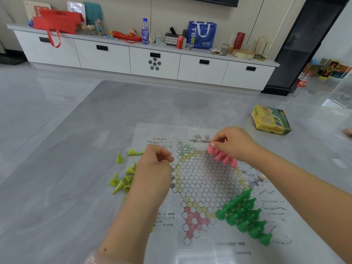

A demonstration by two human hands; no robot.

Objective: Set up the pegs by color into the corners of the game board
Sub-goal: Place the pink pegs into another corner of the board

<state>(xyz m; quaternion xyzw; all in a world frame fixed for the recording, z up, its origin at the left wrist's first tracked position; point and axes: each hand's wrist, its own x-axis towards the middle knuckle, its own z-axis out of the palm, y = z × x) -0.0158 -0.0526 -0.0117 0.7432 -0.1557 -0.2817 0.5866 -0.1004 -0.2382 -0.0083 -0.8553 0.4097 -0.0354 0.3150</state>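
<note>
Right hand [233, 143] pinches a pink peg [210, 149] at the game board [202, 180]'s 1 o'clock corner; left hand [155, 161], fingers curled, whether holding anything I cannot tell.

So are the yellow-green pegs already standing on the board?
No, the yellow-green pegs lie scattered on the grey floor to the left of the game board, most tipped on their sides.
</note>
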